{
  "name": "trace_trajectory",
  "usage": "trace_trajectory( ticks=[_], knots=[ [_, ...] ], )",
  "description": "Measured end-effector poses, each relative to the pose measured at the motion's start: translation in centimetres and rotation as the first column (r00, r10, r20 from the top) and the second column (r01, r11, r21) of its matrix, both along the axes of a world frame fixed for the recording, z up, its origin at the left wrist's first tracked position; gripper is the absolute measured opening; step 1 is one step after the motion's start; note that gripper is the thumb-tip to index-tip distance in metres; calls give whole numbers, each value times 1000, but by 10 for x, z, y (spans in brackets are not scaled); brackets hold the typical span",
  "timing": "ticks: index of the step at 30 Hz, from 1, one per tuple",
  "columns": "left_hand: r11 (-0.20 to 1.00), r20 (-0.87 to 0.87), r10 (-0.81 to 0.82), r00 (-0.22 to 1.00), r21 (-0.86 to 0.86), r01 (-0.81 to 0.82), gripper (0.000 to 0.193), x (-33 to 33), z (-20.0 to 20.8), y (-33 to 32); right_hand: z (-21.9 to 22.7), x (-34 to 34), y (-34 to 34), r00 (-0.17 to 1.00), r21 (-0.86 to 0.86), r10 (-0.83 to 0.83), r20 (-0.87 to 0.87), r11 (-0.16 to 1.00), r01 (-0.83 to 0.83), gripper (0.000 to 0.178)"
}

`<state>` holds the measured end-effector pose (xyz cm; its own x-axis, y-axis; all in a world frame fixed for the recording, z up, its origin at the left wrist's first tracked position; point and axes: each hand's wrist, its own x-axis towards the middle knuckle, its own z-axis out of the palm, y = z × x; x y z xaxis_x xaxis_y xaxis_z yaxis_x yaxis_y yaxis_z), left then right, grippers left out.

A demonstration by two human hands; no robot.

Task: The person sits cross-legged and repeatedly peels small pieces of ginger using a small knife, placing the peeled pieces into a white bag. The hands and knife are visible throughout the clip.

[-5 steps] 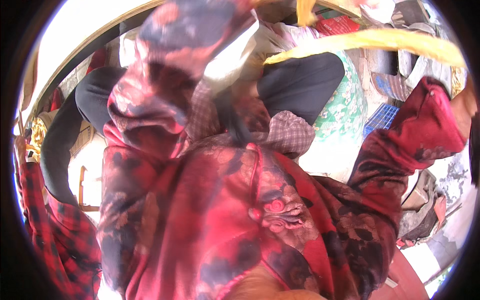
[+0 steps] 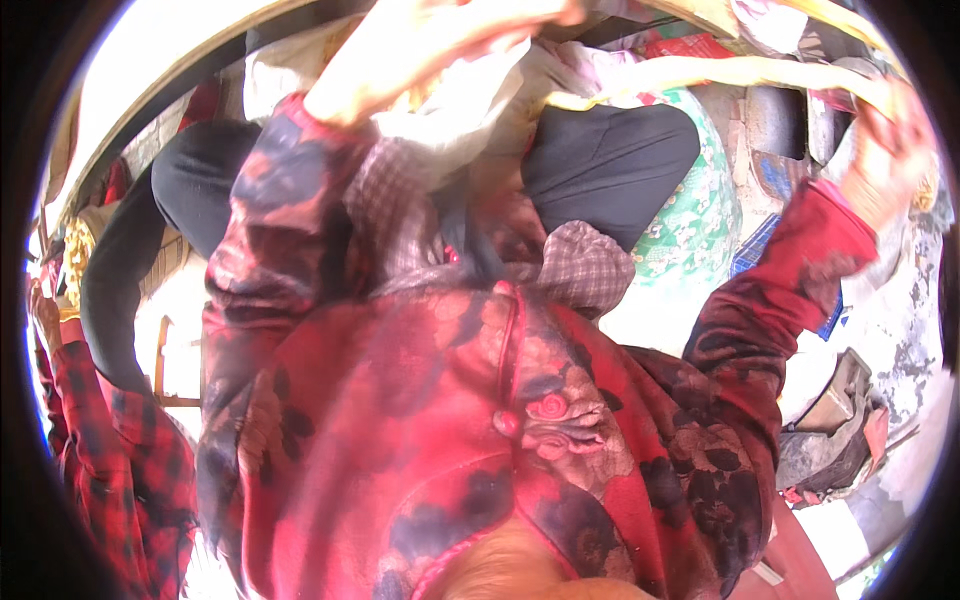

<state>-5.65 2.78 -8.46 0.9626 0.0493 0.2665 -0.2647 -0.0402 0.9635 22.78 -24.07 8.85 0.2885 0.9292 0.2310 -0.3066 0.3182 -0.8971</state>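
My right hand (image 2: pixel 890 160) is raised at the far right, its fingers closed on a long pale yellow strip (image 2: pixel 700 72). The strip runs leftward from it, above my dark-trousered knee (image 2: pixel 610 165); its material is unclear. My left hand (image 2: pixel 420 55) is at the top, bright and blurred, with its fingers reaching right and partly cut off by the picture's edge. Whether it holds anything cannot be made out. Below it lies whitish cloth or sheeting (image 2: pixel 460 125) over my lap, beside a checked cloth (image 2: pixel 585 265).
Green flowered cloth (image 2: pixel 690 215) lies right of my knee, near a blue plastic basket (image 2: pixel 755 245). Another yellow strip (image 2: pixel 840 20) crosses the top right. A curved rim (image 2: pixel 215 60) bounds the upper left. A person in a red-and-black checked sleeve (image 2: pixel 130 450) is at the left.
My left hand has come into view at the top as its sleeve dropped lower. My right hand has moved up and slightly left and now shows on the strip.
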Motion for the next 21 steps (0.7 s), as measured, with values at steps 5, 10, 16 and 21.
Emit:
trace_trajectory(
  ticks=[5,10,16,21],
  knots=[
    [977,-388,182,904,-29,-210,25,-69,-24,17,-165,-15,27,798,-309,-595,96,744,592,10],
    [825,-233,479,846,448,-344,22,-85,-52,29,-293,-33,37,576,-520,-87,813,337,785,23],
    [776,-134,334,933,601,-191,20,-49,-38,4,-199,-177,107,537,-285,-29,843,822,492,31],
    [972,-274,212,938,-40,-231,15,-42,-7,1,-178,-198,128,690,-365,44,723,872,326,25]
  ],
)
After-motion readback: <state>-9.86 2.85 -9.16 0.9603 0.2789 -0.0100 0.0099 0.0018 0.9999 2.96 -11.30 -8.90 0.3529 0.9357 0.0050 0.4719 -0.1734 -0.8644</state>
